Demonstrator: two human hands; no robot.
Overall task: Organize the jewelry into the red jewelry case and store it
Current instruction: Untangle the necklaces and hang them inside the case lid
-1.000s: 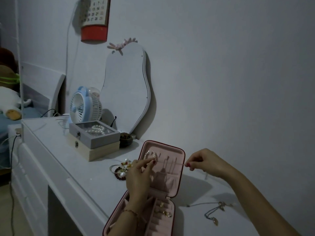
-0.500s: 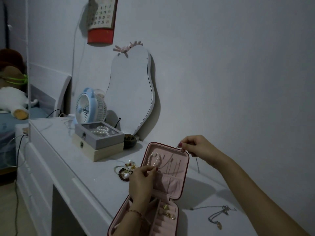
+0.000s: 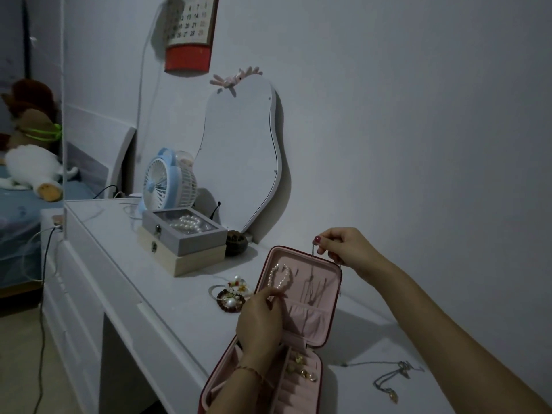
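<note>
The red jewelry case (image 3: 298, 312) stands open at the front edge of the white dresser top (image 3: 179, 294), its lid upright and its base lying flat toward the person. The right hand (image 3: 346, 249) is above the top right corner of the lid and pinches a thin chain necklace (image 3: 312, 264) between thumb and fingers; the chain hangs down over the pink lining of the lid. The left hand (image 3: 260, 318) is in front of the lid, fingers curled at the lower end of a pearl bracelet (image 3: 279, 277) that hangs in the lid's upper left part; if it really grips the pearls or the chain I cannot tell. Some gold rings (image 3: 303, 369) sit in the ring rolls of the base, right side. Just left of the case lies a heap of bracelets (image 3: 231, 294) w/ beads and 1 big pearl. Right of the case, near the front right of the top, lies another necklace (image 3: 394, 380), well apart from the case. Further back, 2 stacked boxes (image 3: 182, 243) stand near the left edge, the upper 1 gray w/ pearls under a clear lid, and behind them a small blue fan (image 3: 167, 180) and a wavy mirror (image 3: 242, 162) against the wall.
</note>
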